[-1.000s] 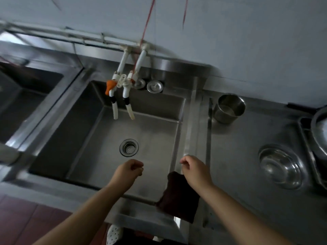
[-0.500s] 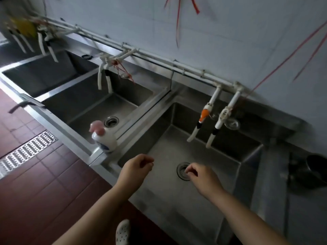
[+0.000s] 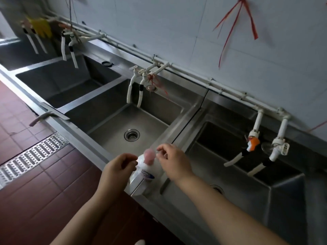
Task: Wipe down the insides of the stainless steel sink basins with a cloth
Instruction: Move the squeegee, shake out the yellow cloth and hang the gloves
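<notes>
Your grip is empty, the left hand [image 3: 117, 167] and right hand [image 3: 172, 160] loosely curled either side of the soap bottle [image 3: 147, 169] on the surface dividing the basins [image 3: 113, 124], likely reaching for soap; no cloth in view.

Pink-capped white bottle [image 3: 148, 167], red floor tiles [image 3: 46, 188]

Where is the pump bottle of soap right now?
In the head view, the pump bottle stands low centre on the front ledge between two basins, between the left hand and right hand.
</notes>
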`<state>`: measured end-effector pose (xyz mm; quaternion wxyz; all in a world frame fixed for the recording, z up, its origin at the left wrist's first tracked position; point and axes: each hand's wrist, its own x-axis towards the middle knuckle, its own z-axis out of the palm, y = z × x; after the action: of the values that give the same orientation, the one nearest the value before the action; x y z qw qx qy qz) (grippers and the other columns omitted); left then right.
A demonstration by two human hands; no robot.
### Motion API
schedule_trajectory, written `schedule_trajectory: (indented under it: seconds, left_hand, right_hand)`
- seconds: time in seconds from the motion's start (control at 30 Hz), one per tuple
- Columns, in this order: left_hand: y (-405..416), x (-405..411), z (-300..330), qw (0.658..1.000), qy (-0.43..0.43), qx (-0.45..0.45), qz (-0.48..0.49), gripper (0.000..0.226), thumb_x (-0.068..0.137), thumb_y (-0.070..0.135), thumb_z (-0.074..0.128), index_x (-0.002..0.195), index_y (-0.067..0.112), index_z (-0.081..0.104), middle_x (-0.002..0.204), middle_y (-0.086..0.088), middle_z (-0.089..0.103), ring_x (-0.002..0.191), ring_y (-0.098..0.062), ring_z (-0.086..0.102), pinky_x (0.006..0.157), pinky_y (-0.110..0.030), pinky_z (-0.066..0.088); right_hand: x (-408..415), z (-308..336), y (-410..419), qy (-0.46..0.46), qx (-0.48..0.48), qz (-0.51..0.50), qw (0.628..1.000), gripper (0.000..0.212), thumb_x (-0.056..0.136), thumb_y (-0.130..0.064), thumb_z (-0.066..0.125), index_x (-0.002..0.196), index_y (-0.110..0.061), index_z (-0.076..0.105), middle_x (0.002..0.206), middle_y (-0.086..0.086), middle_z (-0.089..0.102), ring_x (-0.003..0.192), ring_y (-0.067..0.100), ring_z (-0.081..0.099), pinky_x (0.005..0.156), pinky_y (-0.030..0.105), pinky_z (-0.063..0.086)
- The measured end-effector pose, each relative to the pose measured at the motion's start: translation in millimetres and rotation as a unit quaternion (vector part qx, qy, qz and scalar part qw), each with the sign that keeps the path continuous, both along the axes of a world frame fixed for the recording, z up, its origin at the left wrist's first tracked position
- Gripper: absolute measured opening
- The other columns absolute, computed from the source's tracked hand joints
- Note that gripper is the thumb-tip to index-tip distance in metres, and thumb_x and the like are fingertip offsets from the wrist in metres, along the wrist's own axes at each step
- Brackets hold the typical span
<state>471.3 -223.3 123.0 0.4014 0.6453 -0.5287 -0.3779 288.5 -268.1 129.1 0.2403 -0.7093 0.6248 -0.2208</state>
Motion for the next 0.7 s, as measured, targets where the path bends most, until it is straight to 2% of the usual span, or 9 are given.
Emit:
schedule_trajectory:
  seconds: [0.1,0.17,0.23,0.37,0.47,0.53,0.6,0.7]
  left_hand:
    - [-12.2,19.9,-3.3,1.000,-0.018,0.005,-0.008,0.031,0.087,0.008,0.064,0.083,0.038,0.061,0.079,0.009,0.070,0.070,0.003,0.065,0.070,-0.024,0.053]
    - [-17.5,26.6,-5.7,1.000,-0.015,0.016,-0.013,0.029,0.088,0.008,0.063,0.084,0.037,0.061,0.081,0.008,0.069,0.072,0.001,0.066,0.074,-0.028,0.054]
    - [-22.5,29.9,-8.4,0.999,-0.017,0.027,-0.021,0.028,0.088,0.007,0.062,0.084,0.035,0.061,0.082,0.008,0.069,0.074,-0.002,0.066,0.076,-0.031,0.054]
    - [-33.1,27.2,-13.1,0.998,-0.026,0.039,-0.047,0.027,0.089,0.009,0.061,0.083,0.036,0.061,0.081,0.010,0.069,0.073,0.000,0.066,0.078,-0.032,0.055]
    - [-44.3,18.5,-14.4,0.997,-0.028,0.042,-0.059,0.030,0.088,0.011,0.061,0.081,0.039,0.061,0.078,0.012,0.069,0.073,0.000,0.066,0.077,-0.036,0.056]
    - [-52.9,8.6,-14.4,0.996,-0.030,0.042,-0.069,0.030,0.087,0.011,0.062,0.079,0.040,0.062,0.076,0.011,0.070,0.073,-0.006,0.067,0.077,-0.038,0.055]
    - [-60.2,-5.1,-14.1,0.994,-0.039,0.039,-0.091,0.030,0.086,0.011,0.063,0.079,0.040,0.061,0.074,0.010,0.070,0.073,-0.007,0.068,0.076,-0.037,0.055]
    - [-69.0,-34.2,-13.1,0.987,-0.046,0.043,-0.150,0.028,0.088,0.014,0.061,0.080,0.041,0.060,0.077,0.010,0.069,0.075,-0.005,0.067,0.069,-0.025,0.052]
  right_hand:
    - [29.7,-0.9,-12.2,0.093,-0.023,-0.022,0.995,0.039,0.083,-0.052,0.054,0.108,-0.022,0.058,0.105,-0.001,0.061,0.090,0.022,0.059,0.066,0.027,0.036]
    - [40.1,-3.6,-17.1,0.165,-0.031,-0.023,0.985,0.050,0.079,-0.067,0.050,0.099,-0.021,0.054,0.096,0.001,0.063,0.084,0.024,0.061,0.062,0.028,0.033]
    - [44.5,-5.3,-20.5,0.196,-0.022,-0.029,0.980,0.054,0.076,-0.071,0.050,0.092,-0.020,0.051,0.089,0.002,0.065,0.080,0.024,0.062,0.060,0.028,0.032]
    - [41.0,-7.4,-23.0,0.148,0.021,-0.072,0.986,0.036,0.073,-0.054,0.055,0.085,-0.020,0.052,0.075,-0.004,0.060,0.078,0.026,0.063,0.060,0.029,0.040]
    - [28.0,-9.2,-22.2,0.121,0.048,-0.106,0.986,0.025,0.069,-0.047,0.052,0.071,-0.024,0.043,0.063,-0.008,0.046,0.066,0.023,0.053,0.053,0.026,0.031]
    - [12.2,-11.4,-17.9,0.111,0.060,-0.128,0.984,0.025,0.067,-0.047,0.051,0.071,-0.024,0.044,0.068,-0.007,0.051,0.065,0.021,0.048,0.053,0.025,0.029]
    - [-8.7,-13.6,-8.9,0.105,0.054,-0.139,0.983,0.021,0.070,-0.045,0.050,0.076,-0.025,0.046,0.073,-0.006,0.055,0.067,0.019,0.051,0.053,0.025,0.030]
    - [-48.4,-10.6,12.7,0.106,0.039,-0.153,0.982,0.016,0.078,-0.043,0.047,0.077,-0.027,0.045,0.067,-0.009,0.049,0.062,0.013,0.050,0.048,0.022,0.030]
